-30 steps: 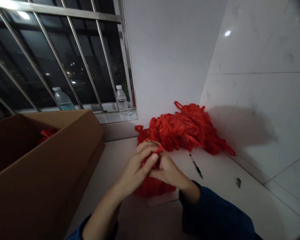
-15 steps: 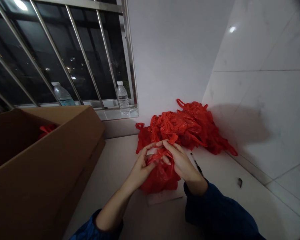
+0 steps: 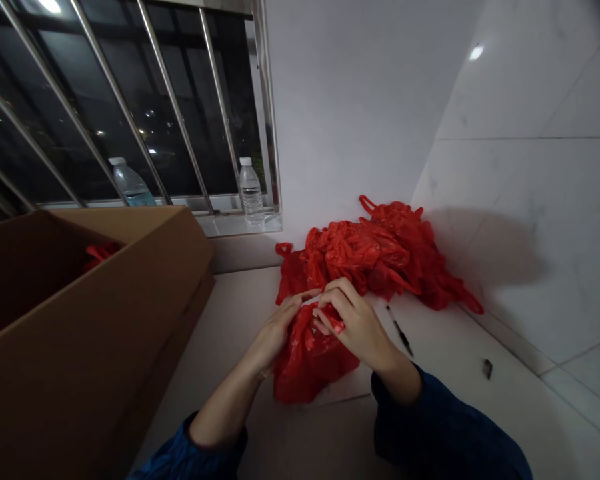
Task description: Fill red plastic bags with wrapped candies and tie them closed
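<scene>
A red plastic bag (image 3: 310,367) hangs full between my hands, bunched at its top, above the white surface. My left hand (image 3: 276,330) is closed on the left side of the bag's gathered mouth. With bent fingers, my right hand (image 3: 353,320) pinches the bag's top on the right, a bit of red plastic showing between the fingertips. What the bag contains is hidden. Just beyond my hands lies a heap of red plastic bags (image 3: 365,250) against the wall. Under the bag, a pale flat sheet (image 3: 343,393) partly shows.
An open cardboard box (image 3: 130,287) with red plastic inside stands at left. Two water bottles, a clear one (image 3: 253,197) and a bluish one (image 3: 133,187), stand by the barred window. A black pen (image 3: 401,331) and a small dark object (image 3: 487,369) lie to the right.
The bag has come slightly lower and left, its body swinging out wider. My right hand's fingers have curled in over the bag's top. The view has shifted a little.
</scene>
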Available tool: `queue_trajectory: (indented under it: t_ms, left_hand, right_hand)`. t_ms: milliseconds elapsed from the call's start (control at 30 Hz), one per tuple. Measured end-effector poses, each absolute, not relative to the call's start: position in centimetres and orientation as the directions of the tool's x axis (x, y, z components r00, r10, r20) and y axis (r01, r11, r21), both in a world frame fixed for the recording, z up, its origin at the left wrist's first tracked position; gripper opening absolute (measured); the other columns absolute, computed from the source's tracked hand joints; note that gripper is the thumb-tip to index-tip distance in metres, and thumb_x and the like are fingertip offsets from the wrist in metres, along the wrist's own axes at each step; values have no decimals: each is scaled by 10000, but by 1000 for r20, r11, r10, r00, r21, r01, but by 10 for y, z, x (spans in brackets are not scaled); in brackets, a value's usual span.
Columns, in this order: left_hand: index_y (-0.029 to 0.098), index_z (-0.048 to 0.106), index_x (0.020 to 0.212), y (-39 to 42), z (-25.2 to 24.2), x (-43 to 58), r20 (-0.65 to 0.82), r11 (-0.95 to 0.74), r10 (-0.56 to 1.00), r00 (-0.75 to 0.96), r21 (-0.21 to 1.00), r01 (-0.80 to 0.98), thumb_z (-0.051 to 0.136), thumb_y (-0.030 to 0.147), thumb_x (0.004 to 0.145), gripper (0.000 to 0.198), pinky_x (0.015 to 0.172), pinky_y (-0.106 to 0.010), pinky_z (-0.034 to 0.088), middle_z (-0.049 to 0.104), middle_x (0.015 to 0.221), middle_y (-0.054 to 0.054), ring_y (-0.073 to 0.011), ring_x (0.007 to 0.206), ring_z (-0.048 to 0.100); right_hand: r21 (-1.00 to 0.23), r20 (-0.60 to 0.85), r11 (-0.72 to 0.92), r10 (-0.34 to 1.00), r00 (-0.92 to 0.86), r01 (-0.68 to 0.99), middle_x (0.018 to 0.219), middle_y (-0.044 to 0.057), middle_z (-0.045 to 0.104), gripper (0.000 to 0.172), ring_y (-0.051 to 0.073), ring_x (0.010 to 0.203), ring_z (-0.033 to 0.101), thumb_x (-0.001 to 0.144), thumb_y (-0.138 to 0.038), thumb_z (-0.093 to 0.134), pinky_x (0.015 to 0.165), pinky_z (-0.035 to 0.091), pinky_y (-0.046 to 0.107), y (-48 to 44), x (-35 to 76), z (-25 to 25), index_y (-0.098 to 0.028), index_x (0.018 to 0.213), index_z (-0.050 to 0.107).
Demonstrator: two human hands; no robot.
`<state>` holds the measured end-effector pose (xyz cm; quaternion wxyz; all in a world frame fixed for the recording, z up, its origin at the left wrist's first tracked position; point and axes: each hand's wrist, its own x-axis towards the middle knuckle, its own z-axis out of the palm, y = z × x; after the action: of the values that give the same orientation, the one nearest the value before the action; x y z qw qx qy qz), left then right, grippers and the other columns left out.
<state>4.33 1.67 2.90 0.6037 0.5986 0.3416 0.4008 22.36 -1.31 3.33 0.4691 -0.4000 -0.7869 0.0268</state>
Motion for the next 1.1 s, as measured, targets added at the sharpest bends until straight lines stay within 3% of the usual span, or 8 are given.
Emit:
queue_trajectory:
  t_ms: [133,267,467,700,900,1000,1100]
  left_hand:
    - [220,698,1138,17,32,41,41,22,857,514,993,-115,557,390,912,316,968,-368,494,708,1156,-81,-245,1127,634]
    - [170,728,1040,13,36,42,0,167,848,529,949,-267,700,314,829,257,902,-291,509,729,1080,-93,-214,990,686]
    - [126,737,910,11,38,46,-57,268,917,395,823,-502,821,212,713,231,734,-217,541,745,812,-60,-146,735,695]
    - [92,710,834,47,26,25,-126,217,974,190,761,-612,664,58,819,59,608,-142,526,686,718,-38,-67,579,612]
    - [123,690,779,74,5,11,-125,151,989,85,830,-537,635,80,828,85,610,-154,518,652,666,-10,-70,570,597]
    - [121,695,814,76,0,5,-51,69,997,51,892,-446,694,152,796,36,743,-184,527,687,769,-27,-96,703,639]
    - [127,681,993,69,-1,-9,46,-36,999,26,955,-295,762,255,749,287,908,-274,493,712,948,-64,-165,909,653]
  right_hand:
    - [-387,723,689,639,-263,612,955,48,541,74,178,889,608,937,-183,535,798,510,305,-16,226,35,-227,879,526]
    - [-389,709,688,648,-277,612,904,36,585,77,169,833,605,924,-251,602,753,494,293,-20,231,43,-209,890,547]
    - [-369,731,674,636,-249,640,821,10,661,138,155,795,618,928,-301,620,742,463,279,-25,241,48,-201,834,603]
    - [-553,413,541,839,-354,634,661,-48,627,210,90,573,548,869,-276,687,538,359,212,-45,271,57,-189,713,577]
    - [-641,150,403,901,-408,654,591,-49,633,219,90,532,536,843,-242,699,517,345,214,-59,279,61,-184,666,584]
    - [-727,102,399,867,-488,558,640,-28,671,177,102,573,579,875,-295,656,535,386,214,-56,281,65,-188,735,633]
    - [-810,129,387,851,-510,441,820,21,714,240,143,748,651,944,-387,534,658,484,247,-44,290,56,-194,923,675]
